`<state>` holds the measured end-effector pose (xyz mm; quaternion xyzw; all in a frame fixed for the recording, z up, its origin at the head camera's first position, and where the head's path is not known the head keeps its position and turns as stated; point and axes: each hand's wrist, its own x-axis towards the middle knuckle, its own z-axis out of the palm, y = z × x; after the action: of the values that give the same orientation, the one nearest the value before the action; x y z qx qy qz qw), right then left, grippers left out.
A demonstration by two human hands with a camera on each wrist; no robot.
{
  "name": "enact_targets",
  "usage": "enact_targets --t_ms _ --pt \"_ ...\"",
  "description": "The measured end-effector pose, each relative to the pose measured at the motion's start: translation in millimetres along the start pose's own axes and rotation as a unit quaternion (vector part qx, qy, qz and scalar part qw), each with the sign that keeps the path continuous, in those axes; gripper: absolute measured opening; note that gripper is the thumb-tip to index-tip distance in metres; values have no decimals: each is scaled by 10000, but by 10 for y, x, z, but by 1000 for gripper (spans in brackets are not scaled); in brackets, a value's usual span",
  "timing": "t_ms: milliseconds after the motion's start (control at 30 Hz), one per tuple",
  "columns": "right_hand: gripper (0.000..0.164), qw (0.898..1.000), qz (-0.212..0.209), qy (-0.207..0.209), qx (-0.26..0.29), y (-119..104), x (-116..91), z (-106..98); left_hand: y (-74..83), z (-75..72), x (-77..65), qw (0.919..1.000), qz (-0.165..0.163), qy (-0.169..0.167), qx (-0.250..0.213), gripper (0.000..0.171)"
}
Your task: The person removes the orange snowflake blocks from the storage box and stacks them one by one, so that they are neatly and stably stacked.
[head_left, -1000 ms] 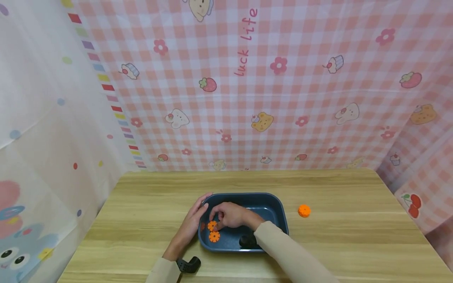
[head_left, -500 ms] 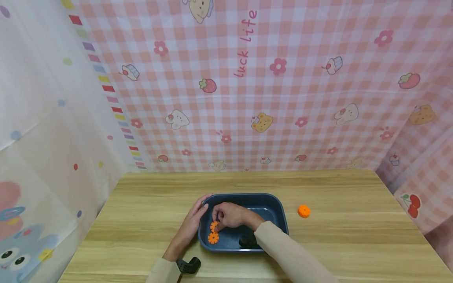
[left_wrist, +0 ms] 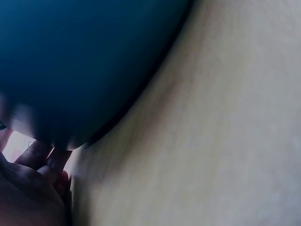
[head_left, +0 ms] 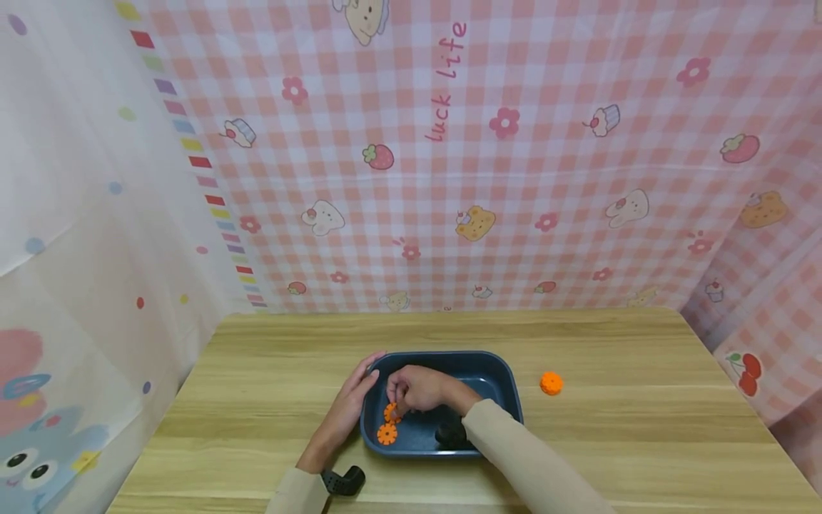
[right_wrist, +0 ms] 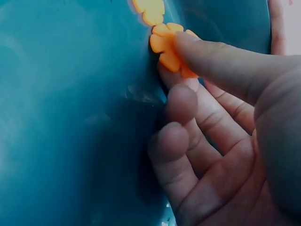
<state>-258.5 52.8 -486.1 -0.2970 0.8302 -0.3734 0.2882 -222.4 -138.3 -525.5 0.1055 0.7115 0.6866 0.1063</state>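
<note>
A dark blue rectangular basin stands on the table. My left hand lies along its left end, fingers straight against the outer wall and thumb at the rim. Inside, my right hand pinches an orange flower-shaped disc between thumb and index finger; the right wrist view shows the thumb on the disc's face. A second orange disc lies beside it on the basin floor, edges meeting. The left wrist view holds mostly the basin's outer wall and a few fingers.
A small pile of orange discs lies on the wooden table right of the basin. Each wrist wears a black camera mount, the left one in front of the basin. A pink checked curtain hangs behind the table.
My right hand has drawn the pinched disc slightly right, and the disc tilts more. The lower disc has shifted a little toward the front. My left hand stays put.
</note>
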Motion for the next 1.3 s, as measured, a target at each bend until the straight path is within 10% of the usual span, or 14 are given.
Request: enact_targets --t_ms 900,1300 --pt "4 9951 49 328 933 -62 -389 -363 -19 9 -6 9998 -58 112 137 48" --pt "30 9880 -243 439 1458 -16 -682 -515 -12 17 -4 9999 24 138 49 48"
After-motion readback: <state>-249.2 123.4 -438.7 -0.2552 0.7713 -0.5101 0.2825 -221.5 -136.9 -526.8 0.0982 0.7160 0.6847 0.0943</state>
